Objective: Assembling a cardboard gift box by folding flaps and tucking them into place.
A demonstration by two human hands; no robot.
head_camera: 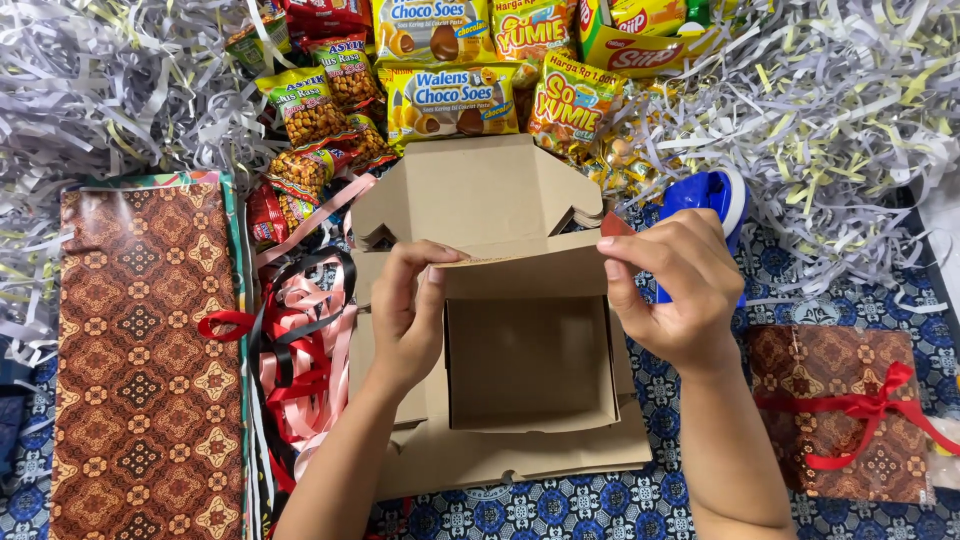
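An open brown cardboard box [530, 370] lies in the middle on a blue patterned cloth, its lid flap [480, 190] standing up behind it. My left hand [410, 315] pinches the box's rear wall edge at the left. My right hand [675, 290] pinches the same edge at the right corner, with a small red piece at its fingertips. The box's inside looks empty.
A brown patterned wrapping sheet [145, 360] lies at the left beside pink, red and black ribbons [300, 340]. Several snack packets [450, 95] sit behind the box. A wrapped parcel with a red ribbon [840, 410] is at the right, a blue tape dispenser [715, 195] behind my right hand, and shredded paper [840, 110] lies around.
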